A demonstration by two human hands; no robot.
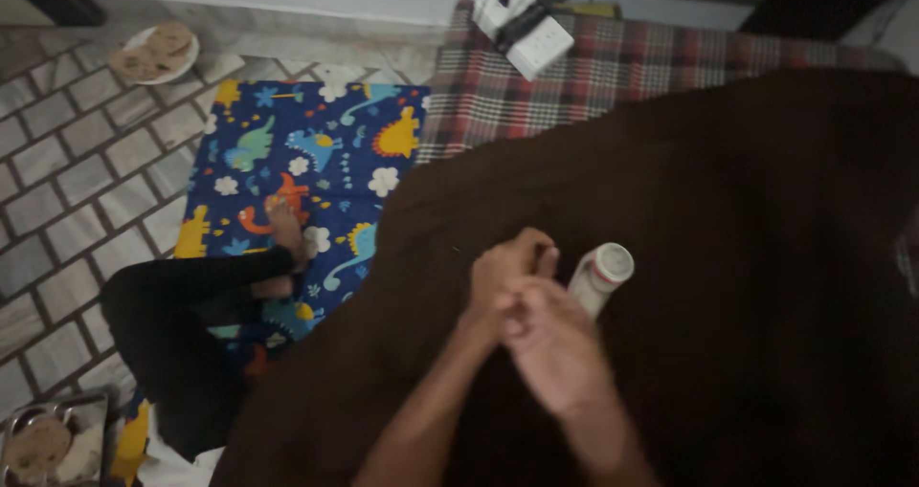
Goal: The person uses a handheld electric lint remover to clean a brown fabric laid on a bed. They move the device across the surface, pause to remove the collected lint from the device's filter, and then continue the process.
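Observation:
My two hands meet over a dark brown blanket point(747, 257) that covers my lap. My left hand point(507, 269) is curled, its fingers closed against my right hand point(555, 348), which lies flatter with its fingers pointing up and to the left. Nothing shows between them. A small white bottle point(601, 275) with a red band and a white cap stands tilted on the blanket. It sits just right of my hands, touching or nearly touching my right hand; blur hides which.
A leg in black trousers point(182, 315) with a bare foot point(284, 231) rests on a blue dinosaur-print mat point(287, 133). Behind lie a plaid cloth point(670, 61) and a white socket box point(531, 30). A plate of flatbread point(153, 52) and a steel tray point(57, 439) sit on the tiled floor.

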